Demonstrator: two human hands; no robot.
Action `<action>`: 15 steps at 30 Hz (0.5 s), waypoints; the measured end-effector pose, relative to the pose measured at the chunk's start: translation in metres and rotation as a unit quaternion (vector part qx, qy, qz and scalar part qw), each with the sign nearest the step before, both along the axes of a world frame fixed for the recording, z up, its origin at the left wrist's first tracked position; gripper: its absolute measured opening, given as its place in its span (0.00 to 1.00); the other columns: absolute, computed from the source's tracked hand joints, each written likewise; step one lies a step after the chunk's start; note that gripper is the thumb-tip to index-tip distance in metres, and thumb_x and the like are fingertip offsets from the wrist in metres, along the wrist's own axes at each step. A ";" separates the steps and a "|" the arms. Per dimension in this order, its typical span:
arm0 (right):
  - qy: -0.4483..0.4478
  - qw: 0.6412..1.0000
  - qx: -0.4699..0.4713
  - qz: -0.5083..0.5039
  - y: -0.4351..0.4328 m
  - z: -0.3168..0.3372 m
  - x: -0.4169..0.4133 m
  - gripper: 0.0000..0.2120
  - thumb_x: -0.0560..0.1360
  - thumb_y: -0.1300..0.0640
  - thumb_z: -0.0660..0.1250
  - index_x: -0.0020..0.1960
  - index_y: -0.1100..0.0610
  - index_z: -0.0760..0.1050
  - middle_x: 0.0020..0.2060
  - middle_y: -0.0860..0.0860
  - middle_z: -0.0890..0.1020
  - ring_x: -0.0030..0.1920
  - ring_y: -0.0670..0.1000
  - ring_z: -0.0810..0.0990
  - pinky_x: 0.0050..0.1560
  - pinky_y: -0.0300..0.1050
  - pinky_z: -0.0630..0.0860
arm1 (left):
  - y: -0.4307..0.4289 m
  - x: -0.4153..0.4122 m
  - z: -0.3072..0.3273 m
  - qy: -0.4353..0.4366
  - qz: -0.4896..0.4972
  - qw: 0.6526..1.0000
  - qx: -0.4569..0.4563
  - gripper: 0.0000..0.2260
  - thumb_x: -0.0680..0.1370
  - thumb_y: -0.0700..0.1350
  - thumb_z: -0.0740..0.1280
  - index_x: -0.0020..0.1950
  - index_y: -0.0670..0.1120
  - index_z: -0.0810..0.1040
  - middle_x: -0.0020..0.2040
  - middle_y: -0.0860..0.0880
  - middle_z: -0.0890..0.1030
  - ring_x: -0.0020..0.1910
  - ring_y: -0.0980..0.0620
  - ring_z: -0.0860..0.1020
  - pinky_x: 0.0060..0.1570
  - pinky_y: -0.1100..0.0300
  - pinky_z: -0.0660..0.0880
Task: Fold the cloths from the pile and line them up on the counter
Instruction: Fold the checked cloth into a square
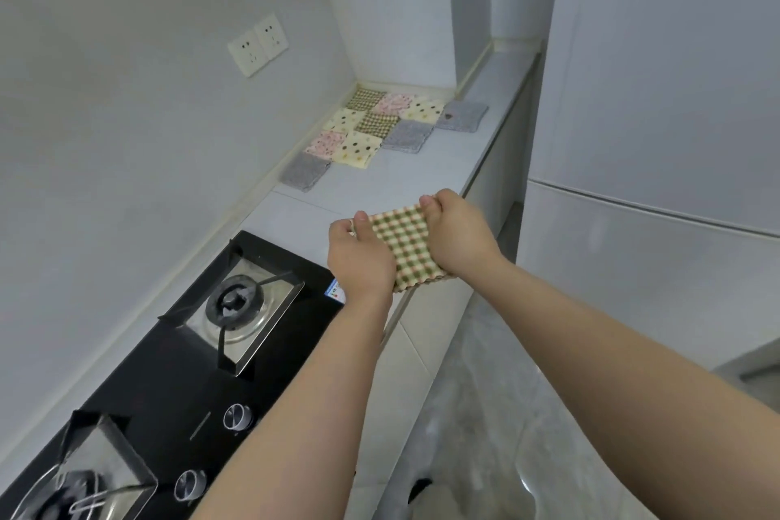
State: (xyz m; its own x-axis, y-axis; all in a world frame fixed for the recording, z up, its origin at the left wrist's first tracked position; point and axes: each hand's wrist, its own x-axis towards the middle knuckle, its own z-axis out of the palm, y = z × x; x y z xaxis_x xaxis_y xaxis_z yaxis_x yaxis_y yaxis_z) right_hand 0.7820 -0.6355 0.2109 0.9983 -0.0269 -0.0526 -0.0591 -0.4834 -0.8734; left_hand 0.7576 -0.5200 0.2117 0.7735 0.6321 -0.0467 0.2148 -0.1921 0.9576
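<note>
Together, left hand (358, 253) and right hand (456, 232) grip checked cloth (403, 243) between them.

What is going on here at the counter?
A person holds a green checked cloth in both hands, the left hand on its left edge and the right hand on its right edge, above the front edge of the counter beside the gas stove. Farther along the counter, ten folded cloths already lie in rows near the corner.

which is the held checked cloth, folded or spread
Folded, apparently: the checked cloth is a compact rectangle with a layered near edge.
</note>
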 end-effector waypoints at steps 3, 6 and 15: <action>0.025 1.000 -0.010 0.008 -0.002 -0.010 0.032 0.17 0.85 0.45 0.51 0.49 0.56 0.70 0.42 0.52 0.76 0.41 0.51 0.74 0.32 0.43 0.63 | 0.001 0.028 -0.016 0.028 0.003 0.999 -0.028 0.14 0.84 0.54 0.57 0.54 0.44 0.73 0.46 0.51 0.78 0.43 0.53 0.78 0.40 0.56 0.77; 0.082 0.996 -0.029 0.025 -0.002 -0.021 0.079 0.19 0.84 0.43 0.51 0.50 0.58 0.70 0.41 0.50 0.74 0.42 0.52 0.73 0.34 0.44 0.63 | 0.012 0.067 -0.037 0.077 -0.035 0.992 -0.098 0.17 0.83 0.54 0.58 0.48 0.42 0.75 0.44 0.49 0.80 0.42 0.51 0.80 0.36 0.58 0.76; 0.269 0.962 -0.006 0.054 0.010 -0.096 0.253 0.18 0.79 0.56 0.61 0.67 0.53 0.63 0.46 0.52 0.75 0.41 0.48 0.74 0.34 0.41 0.71 | 0.063 0.221 -0.117 0.167 -0.099 0.972 -0.133 0.07 0.79 0.39 0.66 0.54 0.49 0.71 0.51 0.49 0.79 0.49 0.51 0.80 0.51 0.53 0.81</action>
State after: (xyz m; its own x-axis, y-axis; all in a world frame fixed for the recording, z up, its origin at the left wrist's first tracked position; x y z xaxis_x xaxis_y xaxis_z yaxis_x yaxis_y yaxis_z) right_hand 1.0354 -0.6255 0.1151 0.8236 0.0717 -0.5627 -0.4499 -0.5216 -0.7249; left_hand 0.9784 -0.4566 0.0950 0.7927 0.4039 -0.4567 0.5056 -0.0169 0.8626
